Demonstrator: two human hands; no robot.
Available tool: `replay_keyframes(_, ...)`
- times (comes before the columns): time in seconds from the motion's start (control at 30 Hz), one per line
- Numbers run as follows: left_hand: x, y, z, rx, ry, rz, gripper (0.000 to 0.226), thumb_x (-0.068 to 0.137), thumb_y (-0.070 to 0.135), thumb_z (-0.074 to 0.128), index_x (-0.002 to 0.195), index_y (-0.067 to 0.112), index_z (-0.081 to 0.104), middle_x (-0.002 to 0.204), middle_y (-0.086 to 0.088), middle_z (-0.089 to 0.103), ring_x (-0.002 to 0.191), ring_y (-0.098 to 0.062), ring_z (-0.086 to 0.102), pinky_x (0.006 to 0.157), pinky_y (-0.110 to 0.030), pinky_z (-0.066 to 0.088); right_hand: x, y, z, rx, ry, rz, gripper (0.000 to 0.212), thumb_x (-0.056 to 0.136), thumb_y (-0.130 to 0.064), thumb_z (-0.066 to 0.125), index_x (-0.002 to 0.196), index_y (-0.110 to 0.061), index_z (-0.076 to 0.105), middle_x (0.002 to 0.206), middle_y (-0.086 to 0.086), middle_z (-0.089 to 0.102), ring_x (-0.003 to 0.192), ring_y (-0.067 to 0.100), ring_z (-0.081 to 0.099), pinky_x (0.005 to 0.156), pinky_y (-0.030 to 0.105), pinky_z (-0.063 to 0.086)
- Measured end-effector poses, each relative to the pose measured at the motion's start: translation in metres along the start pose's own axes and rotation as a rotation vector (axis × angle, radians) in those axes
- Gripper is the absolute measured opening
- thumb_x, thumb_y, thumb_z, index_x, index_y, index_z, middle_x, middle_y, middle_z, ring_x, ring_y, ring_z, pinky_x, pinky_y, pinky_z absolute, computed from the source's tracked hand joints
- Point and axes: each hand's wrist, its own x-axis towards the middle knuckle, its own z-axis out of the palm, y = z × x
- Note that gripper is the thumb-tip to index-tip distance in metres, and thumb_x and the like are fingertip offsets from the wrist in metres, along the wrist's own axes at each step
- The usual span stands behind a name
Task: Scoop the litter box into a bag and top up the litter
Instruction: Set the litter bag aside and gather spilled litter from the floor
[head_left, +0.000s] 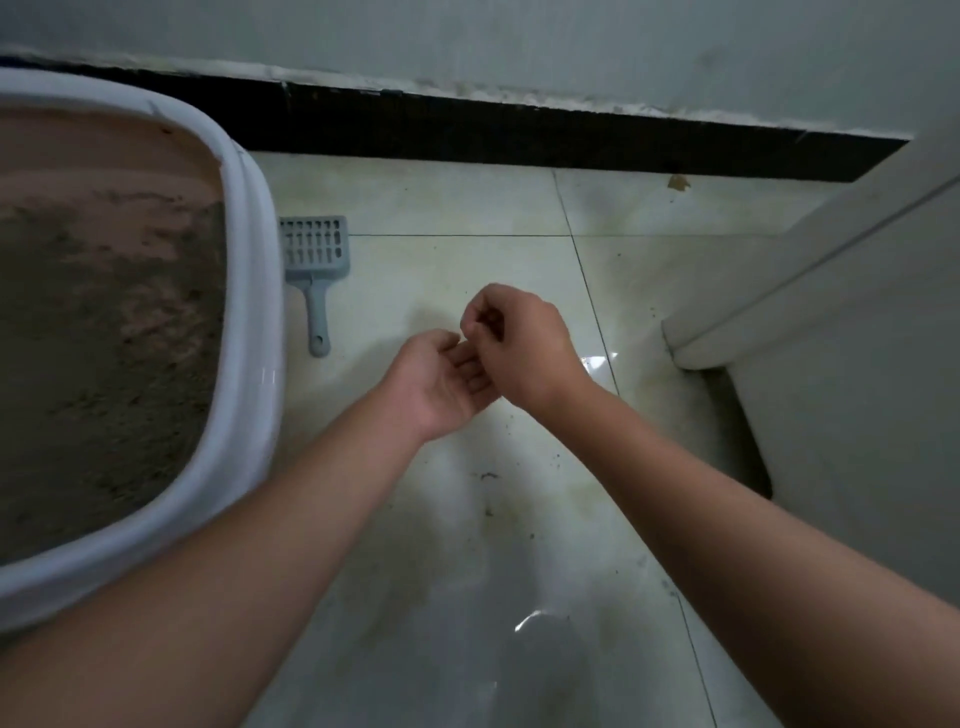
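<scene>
The white-rimmed litter box (249, 291) with a pink inside stands at the left, holding brownish-grey litter (98, 332). A grey slotted scoop (315, 260) lies flat on the floor tiles beside the box, handle towards me. Both hands meet above the floor in the middle. My left hand (441, 384) is palm up with its fingers curled. My right hand (514, 343) is curled, thumb and forefinger pinched together, touching the left fingers. A thin see-through plastic bag (524, 618) seems to hang from both hands, visible only as haze and glints.
A white wall with a black skirting board (519, 130) runs along the back. A white door or cabinet edge (779, 291) juts in at the right. Scattered litter crumbs (488, 512) lie on the glossy pale tiles.
</scene>
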Motion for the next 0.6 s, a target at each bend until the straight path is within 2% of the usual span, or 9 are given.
replay_keyframes(0.07,0.005,-0.015,-0.007,-0.136,0.010,0.009,0.039,0.101,0.018,0.030,0.084,0.003,0.062,0.059,-0.011,0.066,0.045,-0.021,0.063,0.044,-0.024,0.052,-0.013,0.011,0.004,-0.050,-0.030,0.013,0.018,0.084,-0.006,0.053,0.080,-0.022,0.062,0.072,-0.009,0.065,0.068,0.005,0.061,0.064,0.025,0.053)
replay_keyframes(0.17,0.017,-0.033,-0.020,-0.290,-0.011,0.043,0.040,0.101,0.022,0.031,0.098,0.000,0.064,0.067,-0.013,0.069,0.050,-0.021,0.066,0.048,-0.023,0.052,-0.032,0.028,0.014,-0.051,-0.015,0.036,0.022,0.086,-0.006,0.056,0.077,-0.027,0.057,0.069,-0.019,0.060,0.070,-0.004,0.058,0.060,0.009,0.044)
replay_keyframes(0.2,0.019,-0.039,-0.022,-0.321,-0.020,0.054,0.041,0.101,0.024,0.031,0.102,0.000,0.065,0.070,-0.013,0.070,0.054,-0.021,0.067,0.053,-0.024,0.054,-0.037,0.031,0.017,-0.050,-0.013,0.038,0.026,0.086,-0.006,0.056,0.075,-0.029,0.055,0.066,-0.023,0.058,0.069,-0.006,0.057,0.059,0.008,0.042)
replay_keyframes(0.3,0.029,-0.060,-0.032,-0.330,-0.023,0.076,0.044,0.100,0.027,0.031,0.104,0.003,0.067,0.080,-0.010,0.073,0.072,-0.021,0.069,0.082,-0.030,0.054,-0.050,0.041,0.034,-0.064,-0.020,0.053,0.022,0.084,-0.008,0.059,0.079,-0.029,0.064,0.071,-0.019,0.063,0.070,0.001,0.059,0.064,0.017,0.046)
replay_keyframes(0.4,0.031,-0.074,-0.035,-0.310,-0.005,0.089,0.046,0.100,0.028,0.029,0.101,0.004,0.068,0.093,-0.012,0.075,0.079,-0.021,0.073,0.071,-0.027,0.058,-0.060,0.046,0.047,0.026,0.009,0.060,0.022,0.082,-0.008,0.063,0.082,-0.030,0.070,0.078,-0.017,0.068,0.075,0.001,0.063,0.069,0.017,0.050)
replay_keyframes(0.43,0.032,-0.077,-0.036,-0.312,-0.001,0.099,0.047,0.101,0.028,0.029,0.100,0.004,0.069,0.095,-0.013,0.075,0.081,-0.022,0.073,0.072,-0.028,0.058,-0.062,0.047,0.048,0.057,0.023,0.068,0.021,0.081,-0.010,0.064,0.081,-0.030,0.069,0.079,-0.016,0.069,0.074,0.001,0.063,0.069,0.018,0.051)
replay_keyframes(0.5,0.033,-0.077,-0.037,-0.328,-0.005,0.129,0.047,0.100,0.028,0.030,0.100,0.003,0.069,0.097,-0.015,0.074,0.085,-0.026,0.073,0.082,-0.035,0.056,-0.064,0.054,0.045,0.085,0.080,0.075,0.015,0.080,-0.013,0.065,0.078,-0.028,0.067,0.076,-0.013,0.067,0.072,0.004,0.062,0.066,0.022,0.051)
replay_keyframes(0.6,0.036,-0.066,-0.038,-0.405,-0.016,0.182,0.043,0.100,0.024,0.033,0.105,-0.002,0.066,0.103,-0.018,0.072,0.095,-0.029,0.072,0.092,-0.040,0.052,-0.052,0.081,0.029,0.007,0.196,0.105,0.009,0.083,-0.016,0.066,0.085,-0.024,0.069,0.079,-0.011,0.066,0.072,0.005,0.061,0.068,0.023,0.051)
